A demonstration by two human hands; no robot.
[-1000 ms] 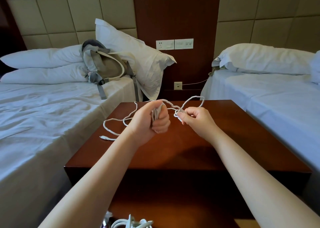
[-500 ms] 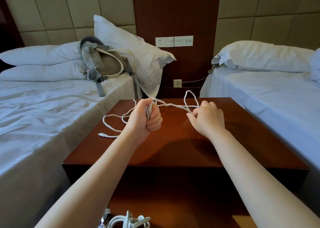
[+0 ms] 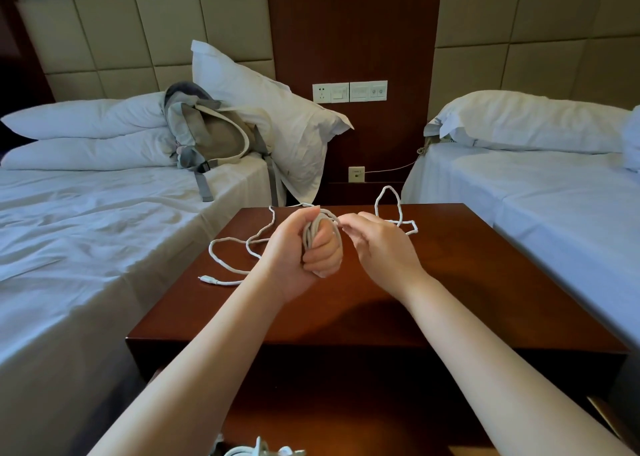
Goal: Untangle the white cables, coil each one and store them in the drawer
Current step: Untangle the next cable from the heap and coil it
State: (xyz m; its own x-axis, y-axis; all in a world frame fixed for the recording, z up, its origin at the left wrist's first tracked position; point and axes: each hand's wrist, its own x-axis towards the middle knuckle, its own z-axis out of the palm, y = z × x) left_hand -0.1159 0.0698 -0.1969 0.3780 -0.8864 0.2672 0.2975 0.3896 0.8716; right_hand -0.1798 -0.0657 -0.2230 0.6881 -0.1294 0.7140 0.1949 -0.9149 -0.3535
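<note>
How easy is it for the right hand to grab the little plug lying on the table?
Probably not easily: the plug lies near the left edge of the nightstand, and the left hand, gripping the coiled cable, sits between it and the right hand.

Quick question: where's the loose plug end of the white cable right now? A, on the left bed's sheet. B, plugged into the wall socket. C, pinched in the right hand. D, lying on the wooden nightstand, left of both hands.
D: the plug end lies flat on the nightstand, left of the left hand, whose fingers grip the coiled part of the white cable.
</note>
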